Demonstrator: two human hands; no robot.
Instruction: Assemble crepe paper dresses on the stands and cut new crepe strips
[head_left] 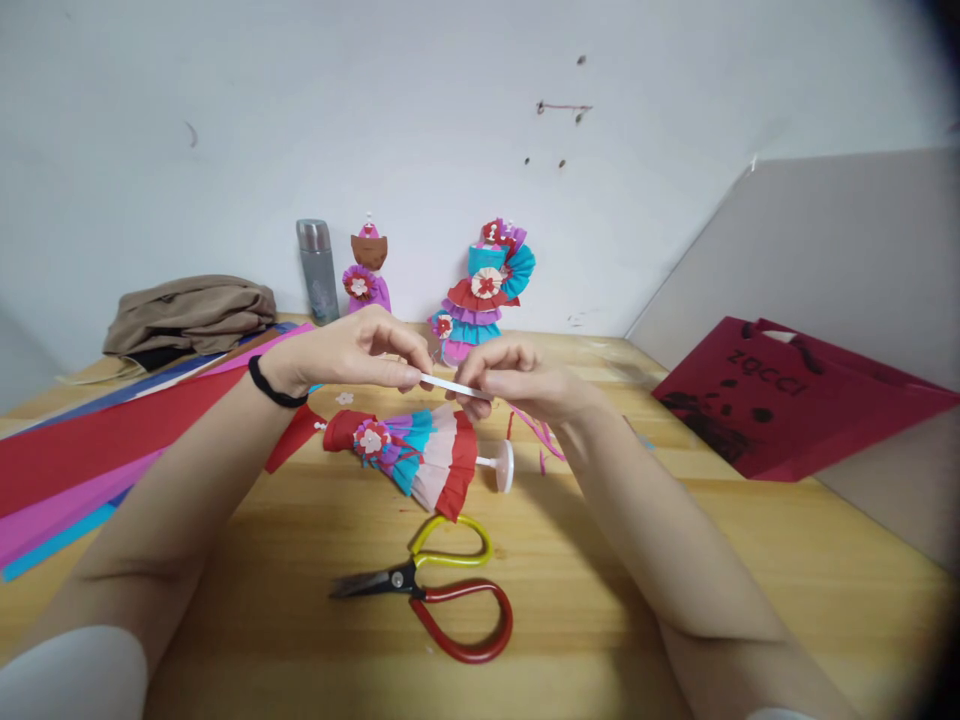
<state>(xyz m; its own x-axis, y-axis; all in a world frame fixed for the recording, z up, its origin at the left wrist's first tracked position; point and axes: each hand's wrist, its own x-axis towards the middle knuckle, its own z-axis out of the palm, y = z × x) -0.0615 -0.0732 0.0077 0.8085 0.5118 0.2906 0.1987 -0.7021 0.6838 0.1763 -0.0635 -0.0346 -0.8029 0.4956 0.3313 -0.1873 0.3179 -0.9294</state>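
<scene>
- White thin strip [448, 385] is up off the table, strung between both hands, above the ruffled dress figure; can't tell what it's made of, tbh.
- Left hand [364, 345] has one end pinched between thumb and fingertips. Right hand [525, 380] grips the other end, thumb on the near side, fingers curled behind.
- So I'd call this step two-handed handling of a small piece, nothing being cut.
- Red, pink, blue and purple ruffled dress figure [442, 460] lies on its side just below, round white base [505, 467] toward the right, untouched.
- Scissors with yellow and red loop handles [469, 655] lie flat nearer the person, blades pointing left.
- IMO any next move from this hold calls for a light, even pinch, since pushing the ends together might bend it, and one hand letting go only if the other's got it.
</scene>
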